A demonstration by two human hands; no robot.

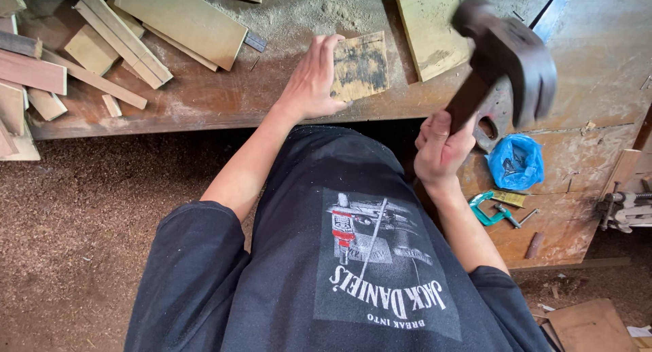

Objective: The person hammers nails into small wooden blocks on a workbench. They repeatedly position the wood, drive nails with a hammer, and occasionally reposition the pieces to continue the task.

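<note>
The small square wooden block [360, 65] is pale yellow, smeared with dark, blackish streaks. The dark-headed hammer with a reddish-brown wooden handle [506, 60] looks near black at the head. The worn brown wooden bench [224, 97] is dusted with tan sawdust. The flat rectangular board [429, 27] is yellow-green with a darker stain. The crumpled plastic bag [516, 162] is bright blue, the small clamp [485, 209] teal. The short-sleeved shirt [305, 270] is black with a grey, white and red print.
</note>
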